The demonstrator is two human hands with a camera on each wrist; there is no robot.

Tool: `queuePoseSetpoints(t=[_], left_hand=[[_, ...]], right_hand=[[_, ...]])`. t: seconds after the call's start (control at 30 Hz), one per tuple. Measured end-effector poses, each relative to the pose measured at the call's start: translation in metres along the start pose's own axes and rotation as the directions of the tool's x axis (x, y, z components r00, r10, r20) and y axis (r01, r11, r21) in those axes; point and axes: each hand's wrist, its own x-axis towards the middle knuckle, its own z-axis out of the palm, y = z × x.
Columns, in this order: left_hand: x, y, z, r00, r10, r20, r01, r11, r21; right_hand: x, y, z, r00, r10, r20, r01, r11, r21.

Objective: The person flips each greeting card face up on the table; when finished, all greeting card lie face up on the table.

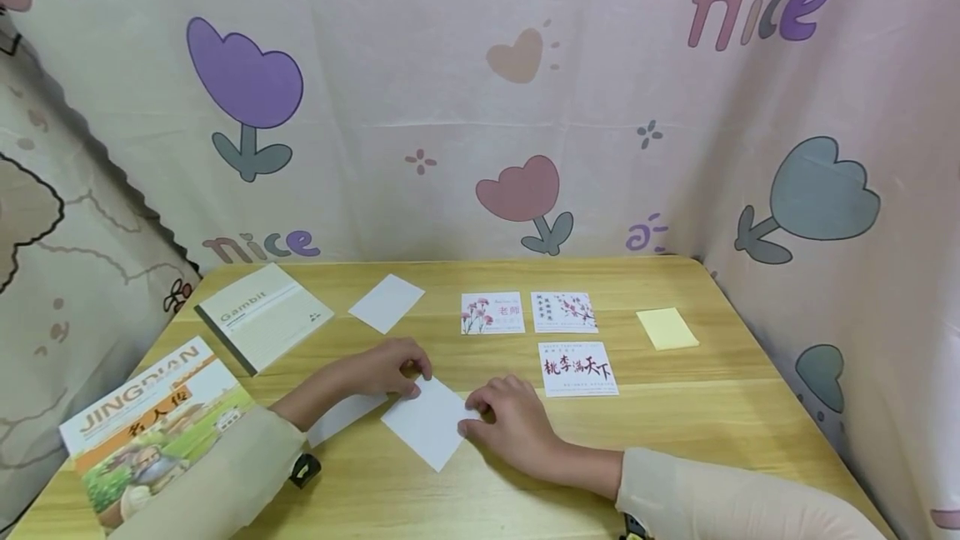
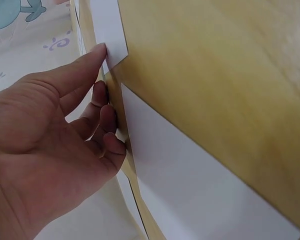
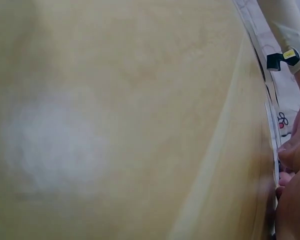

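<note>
A blank white card (image 1: 426, 427) lies turned diagonally near the front middle of the table. My left hand (image 1: 384, 367) pinches its upper left edge, and in the left wrist view the thumb tip overlaps the edge of this card (image 2: 110, 30). At its right corner, my right hand (image 1: 517, 430) grips the card between thumb and bent fingers. A second blank white card (image 1: 341, 421) lies partly hidden under my left wrist; it fills the lower middle of the left wrist view (image 2: 190, 175). The right wrist view catches only part of my right hand (image 3: 294, 200) at its edge.
Two books, one marked Gambit (image 1: 270, 315) and one marked JINGDIAN (image 1: 161, 423), lie at the left. Another white card (image 1: 386, 303) sits behind. Three printed cards (image 1: 491, 312) and a yellow sticky-note pad (image 1: 667, 328) are on the right. A patterned curtain (image 1: 420, 82) surrounds the table.
</note>
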Motion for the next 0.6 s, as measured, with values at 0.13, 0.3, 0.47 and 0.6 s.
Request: queuePoseSetpoints(t=[0.13, 0.3, 0.47, 0.6], left_hand=[[0.0015, -0.0006, -0.0003, 1.000, -0.022, -0.015, 0.021, 1.000, -0.004], [0.0009, 0.0000, 0.0005, 0.999, -0.041, -0.034, 0.042, 0.999, 0.003], [0.0022, 0.0011, 0.0014, 0.999, -0.041, -0.036, 0.041, 0.999, 0.013], [0.0041, 0.0017, -0.0001, 0.999, -0.028, -0.028, 0.029, 0.999, 0.013]], right_hand=[[0.0010, -0.0006, -0.0019, 1.000, 0.014, 0.013, -0.013, 1.000, -0.023], [0.0026, 0.0003, -0.0037, 1.000, 0.010, 0.016, -0.009, 0.998, -0.056], [0.0033, 0.0016, -0.0042, 1.000, 0.018, 0.015, -0.017, 0.998, -0.058], [0.0041, 0.0023, -0.0041, 1.000, 0.025, 0.012, -0.024, 0.999, -0.047]])
